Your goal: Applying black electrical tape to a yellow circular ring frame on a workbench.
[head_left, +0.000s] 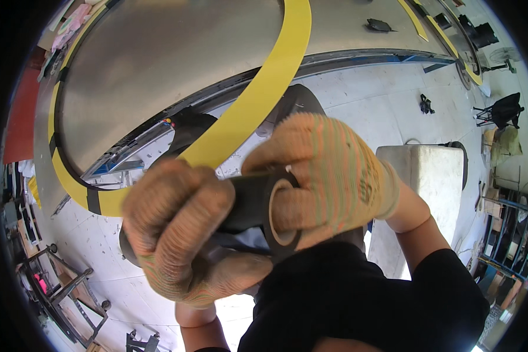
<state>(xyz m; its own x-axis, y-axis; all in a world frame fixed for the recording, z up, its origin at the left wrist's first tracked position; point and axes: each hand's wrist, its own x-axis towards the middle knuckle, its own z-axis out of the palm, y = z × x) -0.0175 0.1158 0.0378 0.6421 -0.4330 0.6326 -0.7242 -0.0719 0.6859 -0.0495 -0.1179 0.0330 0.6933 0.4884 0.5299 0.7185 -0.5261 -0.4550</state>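
Note:
My right hand (328, 170), in a striped knit work glove, grips a roll of black tape (249, 202), its fingers reaching into the cardboard core. Across from it, my left hand (182, 229), gloved the same way, is closed at the left side of the roll on a stretch of the black tape; its fingertips are partly hidden and slightly blurred. Directly behind both hands runs a curved yellow strip (246, 111), which rises from the left hand over the table edge. Black bands of tape (94, 201) wrap the strip's far-left part.
A large metal-topped table (176, 53) fills the far side. To my right stands a pale block-shaped seat (422, 176). A wheeled cart (64, 287) is at lower left, a folding chair (504, 110) and a blue-framed rack (504, 234) at the right. A small black object (380, 25) lies on the table.

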